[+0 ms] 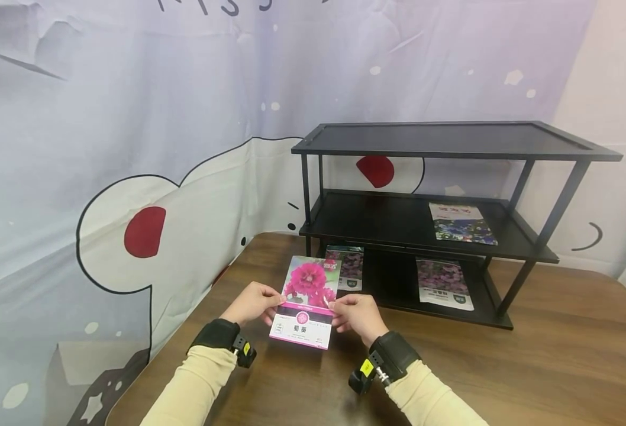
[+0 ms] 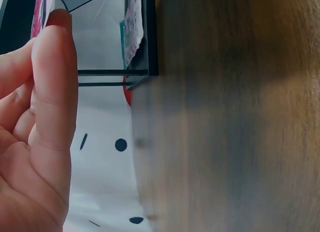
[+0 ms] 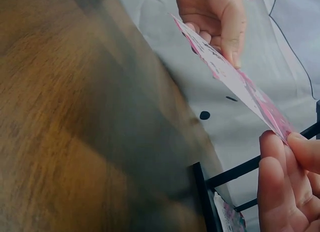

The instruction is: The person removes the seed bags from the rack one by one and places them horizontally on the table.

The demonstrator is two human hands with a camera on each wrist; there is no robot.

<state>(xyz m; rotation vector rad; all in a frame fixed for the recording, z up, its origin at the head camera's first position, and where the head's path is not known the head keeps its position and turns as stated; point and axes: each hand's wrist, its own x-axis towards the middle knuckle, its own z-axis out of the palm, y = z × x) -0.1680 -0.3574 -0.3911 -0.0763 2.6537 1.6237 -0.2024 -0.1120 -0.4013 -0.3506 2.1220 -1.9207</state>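
A: Biggest first, pls.
B: Bkdrop cloth (image 1: pixel 201 89), far side + left. Letters up top cut off by frame, can't read the word.
A: Next?
B: Wood table (image 1: pixel 584 343), then blk 3-tier rack (image 1: pixel 451 139) on its far side, ctr to right.
A: Pkts?
B: Main one = flower pkt (image 1: pixel 307 302), held in air over table, near side of rack's left end. Pink blooms on top half, white label below w/ big chars 蜀葵, pink round logo above them. Rest of print too sm.
A: Others?
B: Mid-tier pkt (image 1: pixel 462 223), right side, blue flowers, title blurry. Btm tier: right pkt (image 1: pixel 445 284), purple-pink flowers, white label, green logo, chars n/legible; left pkt (image 1: pixel 347 269), similar, partly behind the held one.
A: Hands?
B: L hand (image 1: pixel 253 303) pinches held pkt's left edge, thumb on front. R hand (image 1: pixel 358 316) pinches right edge, same grip.
A: Smallest?
B: Yellow sticker (image 1: pixel 367 367) on R wrist cam, txt unreadable.
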